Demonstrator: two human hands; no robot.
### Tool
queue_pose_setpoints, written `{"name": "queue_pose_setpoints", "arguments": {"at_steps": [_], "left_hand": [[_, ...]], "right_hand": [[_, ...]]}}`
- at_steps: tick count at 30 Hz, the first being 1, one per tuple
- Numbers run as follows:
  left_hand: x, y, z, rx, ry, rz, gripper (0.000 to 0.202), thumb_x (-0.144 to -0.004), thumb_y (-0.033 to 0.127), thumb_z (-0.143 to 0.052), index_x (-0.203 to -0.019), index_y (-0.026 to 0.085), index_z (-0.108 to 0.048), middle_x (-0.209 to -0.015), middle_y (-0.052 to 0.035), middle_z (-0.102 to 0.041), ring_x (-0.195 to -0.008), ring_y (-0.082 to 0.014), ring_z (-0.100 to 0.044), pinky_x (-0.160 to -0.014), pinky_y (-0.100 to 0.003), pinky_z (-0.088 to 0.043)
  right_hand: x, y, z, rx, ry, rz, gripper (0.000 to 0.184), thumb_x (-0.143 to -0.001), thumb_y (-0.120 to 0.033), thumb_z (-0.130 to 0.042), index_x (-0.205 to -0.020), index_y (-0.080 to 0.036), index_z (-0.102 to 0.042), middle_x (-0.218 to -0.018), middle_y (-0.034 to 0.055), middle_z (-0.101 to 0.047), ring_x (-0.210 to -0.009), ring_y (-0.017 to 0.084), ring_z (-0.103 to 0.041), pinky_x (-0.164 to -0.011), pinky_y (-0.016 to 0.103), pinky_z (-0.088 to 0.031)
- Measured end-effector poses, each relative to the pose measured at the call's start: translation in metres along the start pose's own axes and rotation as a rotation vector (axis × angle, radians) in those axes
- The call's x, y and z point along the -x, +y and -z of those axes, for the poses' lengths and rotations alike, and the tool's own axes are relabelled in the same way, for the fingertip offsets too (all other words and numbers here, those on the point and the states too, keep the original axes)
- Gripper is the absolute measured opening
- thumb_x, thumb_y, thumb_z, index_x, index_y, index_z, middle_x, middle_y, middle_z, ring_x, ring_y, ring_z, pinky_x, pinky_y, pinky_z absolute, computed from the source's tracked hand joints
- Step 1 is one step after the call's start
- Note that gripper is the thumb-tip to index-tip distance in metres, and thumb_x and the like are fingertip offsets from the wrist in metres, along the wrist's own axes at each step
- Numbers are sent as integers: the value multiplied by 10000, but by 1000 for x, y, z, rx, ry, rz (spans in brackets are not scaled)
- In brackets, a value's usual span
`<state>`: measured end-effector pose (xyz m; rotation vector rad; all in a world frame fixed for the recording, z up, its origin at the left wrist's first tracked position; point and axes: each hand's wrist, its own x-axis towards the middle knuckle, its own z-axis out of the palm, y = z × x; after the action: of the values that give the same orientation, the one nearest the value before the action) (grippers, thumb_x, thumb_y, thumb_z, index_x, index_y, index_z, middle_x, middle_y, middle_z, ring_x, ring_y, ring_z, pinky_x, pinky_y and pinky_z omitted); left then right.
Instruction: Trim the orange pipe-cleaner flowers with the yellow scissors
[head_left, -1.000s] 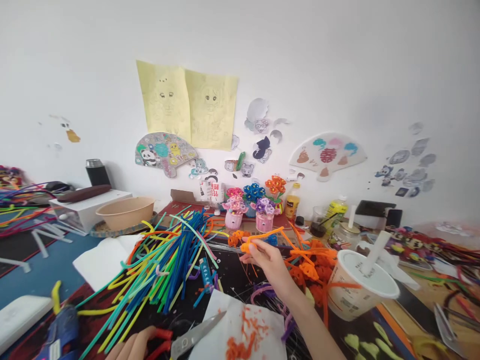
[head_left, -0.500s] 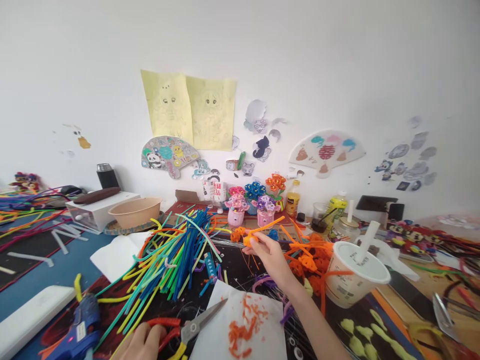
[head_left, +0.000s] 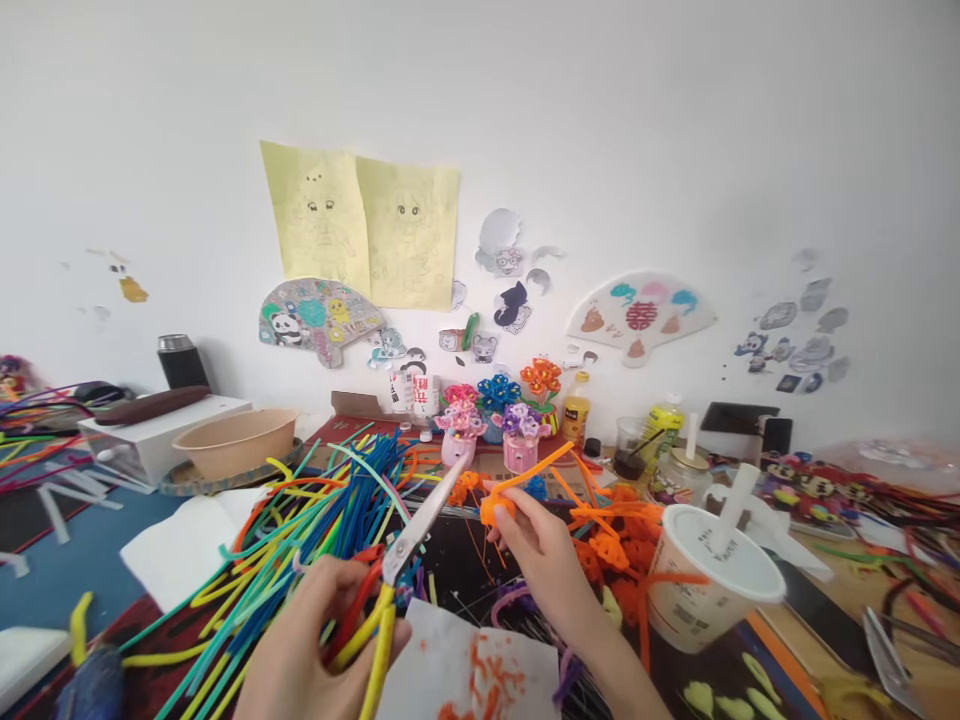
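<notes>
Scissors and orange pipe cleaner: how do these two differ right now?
The scissors are in the left hand, while the orange pipe cleaner is pinched in the right hand. The scissors have straight, shiny metal blades and red and yellow handles; the pipe cleaner is thin, fuzzy and bent. The blade tips stop just left of the pipe cleaner without seeming to touch it. Both are held up off the table.

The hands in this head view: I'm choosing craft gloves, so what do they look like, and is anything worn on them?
The left hand and right hand are bare: no gloves, rings or bracelets show. The right forearm is bare too, with no sleeve in view.
</notes>
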<state>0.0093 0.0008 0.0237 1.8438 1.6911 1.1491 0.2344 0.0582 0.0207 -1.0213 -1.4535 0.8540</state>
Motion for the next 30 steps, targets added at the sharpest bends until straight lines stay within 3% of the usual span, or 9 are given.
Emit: {"name": "queue_pose_setpoints", "arguments": {"at_steps": [4,8,11,14,20,30], "left_hand": [[-28,18,-23,-116,48,-120,451,-578,285,-655,-1009,231,-533,-966,-24,-647,-817,-212,-645,-722,-308,-537],[-38,21,-38,-115,-16,-107,315,-672,342,-623,-968,252,-566,-878,7,-631,-715,-181,-616,-673,-283,-503],[-37,14,-45,-122,-70,-77,321,-678,374,-659,-969,257,-589,-836,20,-636,-619,-158,-586,-621,-256,-482],[-33,8,-49,-118,-77,-84,337,-690,401,-667,-988,258,-603,-795,25,-636,-559,-143,-553,-574,-238,-465],[-30,2,-51,-24,-116,-99,341,-721,453,-660,-990,246,-628,-771,18,-640,-528,-135,-541,-521,-228,-471],[-26,-1,-52,-57,-101,-179,231,-788,434,-627,-908,238,-634,-738,29,-643,-483,-114,-498,-470,-203,-426]], "right_hand": [[1,-2,3,48,12,42,327,-909,-441,-517,-1039,-170,-647,-948,74,-678,-793,188,-654,-733,259,-528],[-1,-1,8,77,-25,65,290,-933,-410,-486,-1063,-189,-621,-984,73,-673,-892,199,-652,-805,260,-517],[0,0,10,82,-63,88,248,-948,-385,-458,-993,-197,-612,-966,66,-667,-892,193,-648,-827,263,-515],[2,1,9,120,-74,99,236,-946,-382,-455,-891,-204,-601,-851,45,-657,-827,192,-647,-764,251,-528],[5,-1,5,201,-95,142,230,-954,-370,-434,-937,-213,-601,-832,40,-652,-706,176,-634,-646,229,-528],[9,-2,3,318,-72,116,240,-957,-394,-414,-890,-218,-563,-792,28,-637,-672,178,-605,-647,253,-491]]}}
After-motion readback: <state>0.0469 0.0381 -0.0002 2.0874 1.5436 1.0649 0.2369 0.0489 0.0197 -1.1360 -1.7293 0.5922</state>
